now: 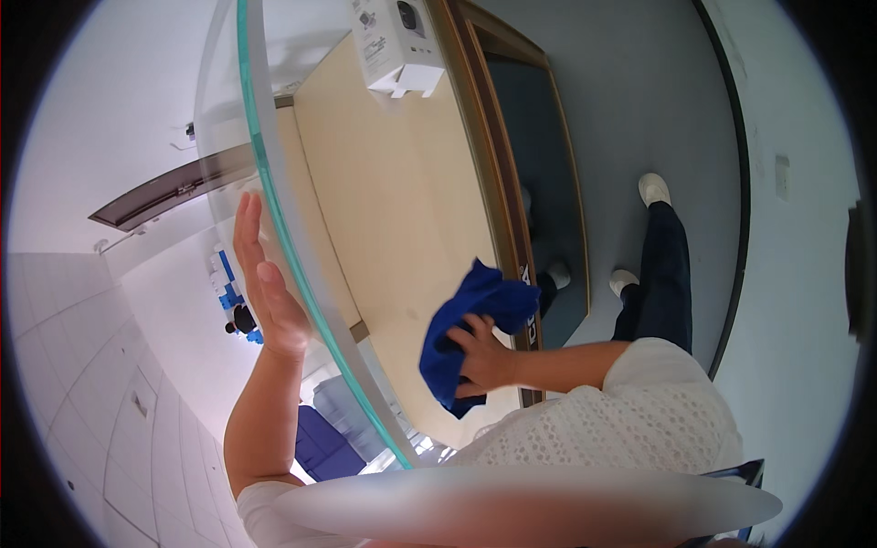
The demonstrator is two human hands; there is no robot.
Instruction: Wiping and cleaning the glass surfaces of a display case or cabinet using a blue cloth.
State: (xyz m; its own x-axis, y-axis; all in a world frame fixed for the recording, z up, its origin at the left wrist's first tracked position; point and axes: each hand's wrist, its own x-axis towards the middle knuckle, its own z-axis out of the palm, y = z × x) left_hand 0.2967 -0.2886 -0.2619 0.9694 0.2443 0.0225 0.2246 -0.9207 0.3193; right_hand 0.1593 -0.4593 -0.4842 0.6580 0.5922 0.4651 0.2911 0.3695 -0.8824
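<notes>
My left hand (275,294) is raised at the left of the head view, fingers extended and thumb apart, holding nothing. It is beside the green-edged glass panel (288,233); whether the palm touches the glass cannot be told. Right of the panel, my right hand (485,356) grips a crumpled dark blue cloth (445,329). Some fingers are hidden in its folds. The cloth lies over the pale wood-coloured surface (404,205) and overlaps its brown frame (483,151).
A white printed box (394,51) stands on the pale surface at the top. A dark glossy panel (534,137) adjoins the frame. Beyond the glass are a purple-blue bin (325,445) and a dark wall-mounted fixture (171,188). Grey floor (603,89) and a pale wall (788,274) lie at right.
</notes>
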